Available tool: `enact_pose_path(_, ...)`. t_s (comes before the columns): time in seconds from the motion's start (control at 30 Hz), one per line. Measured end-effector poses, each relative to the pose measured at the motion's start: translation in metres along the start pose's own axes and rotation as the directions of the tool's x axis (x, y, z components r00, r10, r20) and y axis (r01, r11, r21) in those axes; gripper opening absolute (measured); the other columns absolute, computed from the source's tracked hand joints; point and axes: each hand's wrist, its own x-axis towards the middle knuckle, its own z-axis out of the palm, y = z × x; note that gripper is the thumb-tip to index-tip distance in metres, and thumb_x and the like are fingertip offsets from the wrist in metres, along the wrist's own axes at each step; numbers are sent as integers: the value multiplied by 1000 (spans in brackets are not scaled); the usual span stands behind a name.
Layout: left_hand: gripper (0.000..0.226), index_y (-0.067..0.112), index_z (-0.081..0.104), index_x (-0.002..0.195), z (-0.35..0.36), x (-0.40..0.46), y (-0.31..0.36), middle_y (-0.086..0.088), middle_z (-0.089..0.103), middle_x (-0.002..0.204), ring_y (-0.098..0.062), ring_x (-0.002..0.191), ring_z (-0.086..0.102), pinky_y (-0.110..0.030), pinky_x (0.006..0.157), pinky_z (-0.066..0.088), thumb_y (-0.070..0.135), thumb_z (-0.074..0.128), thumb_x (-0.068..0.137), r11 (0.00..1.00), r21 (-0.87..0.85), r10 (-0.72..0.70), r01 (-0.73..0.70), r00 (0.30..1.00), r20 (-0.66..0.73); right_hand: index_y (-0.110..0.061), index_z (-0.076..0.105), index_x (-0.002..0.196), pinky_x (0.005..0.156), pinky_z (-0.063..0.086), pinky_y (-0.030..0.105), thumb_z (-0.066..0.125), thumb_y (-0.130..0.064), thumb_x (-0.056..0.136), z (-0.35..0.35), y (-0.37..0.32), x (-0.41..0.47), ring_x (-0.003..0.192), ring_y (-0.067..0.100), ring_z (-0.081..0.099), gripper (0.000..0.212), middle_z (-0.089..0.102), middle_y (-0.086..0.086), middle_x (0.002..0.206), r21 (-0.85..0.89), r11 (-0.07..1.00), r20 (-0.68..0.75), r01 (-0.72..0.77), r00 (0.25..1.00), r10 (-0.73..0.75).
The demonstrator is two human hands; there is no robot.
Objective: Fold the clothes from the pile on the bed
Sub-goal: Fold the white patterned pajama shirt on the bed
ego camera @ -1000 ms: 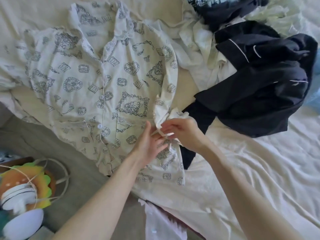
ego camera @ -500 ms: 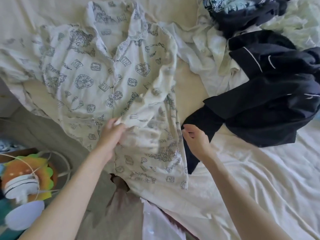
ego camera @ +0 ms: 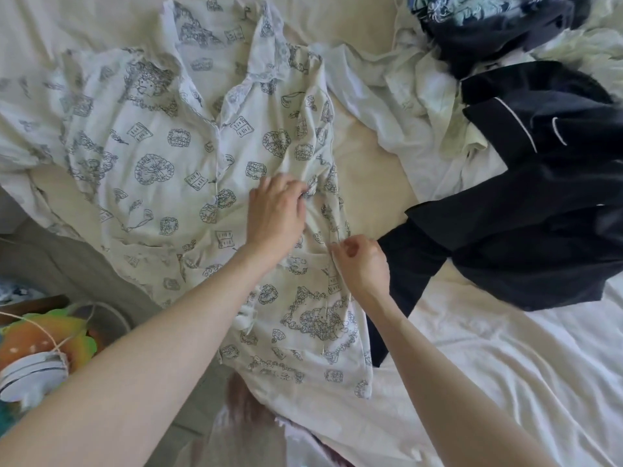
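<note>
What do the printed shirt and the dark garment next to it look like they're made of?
Printed shirt: thin, matte woven or knit cloth, likely cotton; it creases softly and has no shine. Dark garment: smoother navy fabric with white piping and a slight sheen, perhaps satin or polyester; the picture leaves that open.

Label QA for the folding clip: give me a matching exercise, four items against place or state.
Items:
1. printed shirt
2. navy garment
3. left hand
4. right hand

Places or states:
A. pinching the shirt's right edge
B. crumpled at the right of the bed
C. spread flat, collar at top
D. on the shirt's front

Pairs: 1-C, 2-B, 3-D, 4-A
</note>
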Motion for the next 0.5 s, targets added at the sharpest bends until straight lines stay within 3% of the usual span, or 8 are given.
enact_pose_path(0.07,35,18,57,127,7,27,10,-3,48,137,-25,127,37,-36,99,29,8,48,94,988,47,144,-144,990,3,-13,66,106,77,46,31,55,-31,90,3,-6,10,93,21,56,26,57,3,105,16,1000,-9,4,1000,-4)
enact_pose_path(0.17,61,24,51,134,16,64,15,-5,25,155,-31,143,13,-45,114,14,-10,50,83,911,179,332,-372,918,216,-12,66,99,75,46,30,53,-23,92,2,-8,24,89,22,57,19,57,3,101,84,996,25,-19,1000,17)
enact_pose_path(0.23,50,25,59,124,18,81,16,-5,23,156,-31,145,5,-47,116,8,-3,55,83,866,250,344,-433,879,330,-13,59,94,66,43,27,50,-22,93,-4,-4,27,80,17,56,13,58,-2,87,160,987,46,-32,999,25)
enact_pose_path(0.33,22,20,70,106,22,95,20,-6,49,137,-28,136,27,-42,107,21,15,59,88,847,279,388,-453,885,259,-18,50,91,49,38,19,45,-24,96,-17,7,26,63,9,51,10,55,-9,71,257,966,12,-25,1000,22)
enact_pose_path(0.5,24,19,71,103,43,107,48,-4,58,112,-26,116,43,-33,92,28,30,58,86,905,115,395,-409,910,125,-20,43,95,54,36,31,38,-28,100,-31,21,35,60,9,48,11,52,-8,69,282,958,-93,-50,992,80)
